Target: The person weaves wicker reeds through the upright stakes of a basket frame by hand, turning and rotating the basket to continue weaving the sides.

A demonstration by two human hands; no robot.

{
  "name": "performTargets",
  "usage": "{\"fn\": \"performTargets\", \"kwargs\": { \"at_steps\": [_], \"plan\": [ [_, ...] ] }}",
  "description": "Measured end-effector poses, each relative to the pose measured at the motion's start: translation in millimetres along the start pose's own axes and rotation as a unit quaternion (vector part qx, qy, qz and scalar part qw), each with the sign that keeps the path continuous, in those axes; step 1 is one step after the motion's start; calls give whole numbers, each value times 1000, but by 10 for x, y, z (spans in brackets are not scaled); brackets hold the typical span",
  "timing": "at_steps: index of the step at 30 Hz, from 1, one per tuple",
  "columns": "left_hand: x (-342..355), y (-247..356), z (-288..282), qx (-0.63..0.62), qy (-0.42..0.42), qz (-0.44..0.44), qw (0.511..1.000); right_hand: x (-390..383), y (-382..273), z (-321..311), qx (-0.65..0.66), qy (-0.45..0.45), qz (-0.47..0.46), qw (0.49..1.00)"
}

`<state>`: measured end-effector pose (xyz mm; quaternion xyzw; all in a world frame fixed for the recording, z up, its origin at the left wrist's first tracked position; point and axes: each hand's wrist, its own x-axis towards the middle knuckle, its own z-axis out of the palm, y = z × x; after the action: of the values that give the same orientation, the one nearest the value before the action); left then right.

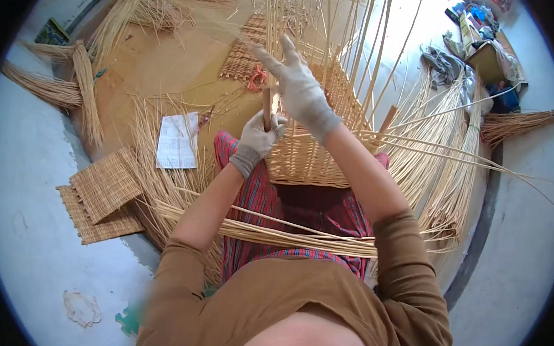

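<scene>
A half-woven rectangular wicker basket (309,159) rests on my lap, with long upright canes rising from it. My left hand (260,134), in a pale knit glove, grips the wooden post (267,107) at the basket's near left corner. My gloved right hand (299,89) is raised just above and right of that post, fingers stretched out and apart; whether it touches the canes behind it is unclear. Another wooden post (385,123) stands at the right corner, beside long canes jutting out sideways. A bundle of long canes (298,240) lies across my lap below the basket.
Woven panels (110,183) and a printed paper (177,139) lie on the left. Loose reed bundles (440,175) spread at the right. Another woven mat (239,58) and red string (257,78) lie beyond the basket, and piled cloths and objects (484,49) sit at upper right.
</scene>
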<state>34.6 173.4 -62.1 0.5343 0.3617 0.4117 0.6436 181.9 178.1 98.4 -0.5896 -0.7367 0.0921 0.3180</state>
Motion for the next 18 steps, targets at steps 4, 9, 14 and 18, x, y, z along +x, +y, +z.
{"fn": "performTargets", "kwargs": {
  "at_steps": [4, 9, 14, 18],
  "plan": [
    [9, 66, 16, -40, -47, -16, 998, 98, 350, 127, 137, 46, -36, 989],
    [39, 41, -55, -40, -60, 8, 997, -23, 330, 129, 351, 185, -99, 913],
    [-1, 160, 4, -34, -27, -11, 999, -885, 564, -232, 521, 216, 68, 823],
    [103, 147, -10, -16, -36, 13, 999, -1820, 1205, 100, 649, 278, 132, 696]
  ]
}}
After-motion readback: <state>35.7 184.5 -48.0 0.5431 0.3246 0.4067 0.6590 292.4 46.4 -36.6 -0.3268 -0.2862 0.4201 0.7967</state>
